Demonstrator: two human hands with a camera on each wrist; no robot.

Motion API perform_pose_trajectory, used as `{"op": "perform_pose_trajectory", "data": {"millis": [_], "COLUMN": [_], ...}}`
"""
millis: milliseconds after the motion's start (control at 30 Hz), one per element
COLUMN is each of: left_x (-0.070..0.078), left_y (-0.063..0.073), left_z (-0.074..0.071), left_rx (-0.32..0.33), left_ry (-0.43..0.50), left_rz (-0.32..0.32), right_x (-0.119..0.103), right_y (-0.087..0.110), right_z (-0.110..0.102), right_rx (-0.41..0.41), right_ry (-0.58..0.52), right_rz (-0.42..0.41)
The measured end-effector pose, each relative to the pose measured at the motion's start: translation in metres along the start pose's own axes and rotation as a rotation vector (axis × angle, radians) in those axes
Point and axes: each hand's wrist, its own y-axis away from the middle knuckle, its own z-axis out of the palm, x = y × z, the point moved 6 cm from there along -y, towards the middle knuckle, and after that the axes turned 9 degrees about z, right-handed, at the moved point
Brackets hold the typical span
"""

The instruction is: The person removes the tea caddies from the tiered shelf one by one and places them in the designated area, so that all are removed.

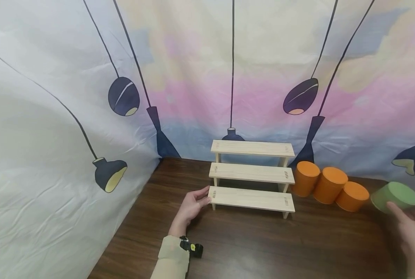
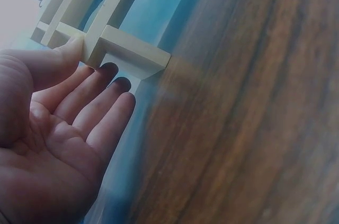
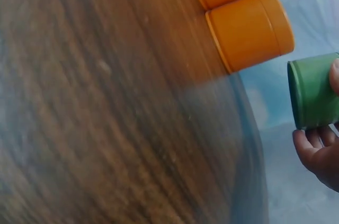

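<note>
A three-step wooden shelf [image 1: 251,197] stands on the brown table. At the left end of its lowest step is my left hand [image 1: 191,207]. The left wrist view shows that thumb [image 2: 68,57] against the pale wood edge [image 2: 135,52] and the index finger behind it, pinching the board, while the other fingers extend loosely. On the far right, my right hand [image 1: 414,228] grips a green cylindrical can [image 1: 397,195], with a finger and thumb along its sides. In the right wrist view the green can [image 3: 315,91] is held beyond the table edge, apart from the nearest orange can [image 3: 251,30].
Three orange cans stand in a row right of the shelf: a tall one [image 1: 306,180], another tall one [image 1: 330,186] and a shorter one [image 1: 352,197]. A fabric backdrop [image 1: 193,97] printed with hanging lamps rises behind and left of the wooden table [image 1: 249,248].
</note>
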Motion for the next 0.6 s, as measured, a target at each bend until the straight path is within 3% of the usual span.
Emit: {"op": "perform_pose_trajectory", "data": {"millis": [300, 600], "left_x": [0.000, 0.001], "left_y": [0.001, 0.000], "left_z": [-0.002, 0.000], "left_rx": [0.002, -0.005], "left_ry": [0.008, 0.022], "left_rz": [-0.001, 0.001], "right_x": [0.023, 0.028], "right_y": [-0.015, -0.020], "right_z": [-0.006, -0.008], "right_rx": [0.115, 0.079], "right_ry": [0.526, 0.602], "right_rz": [0.176, 0.152]}}
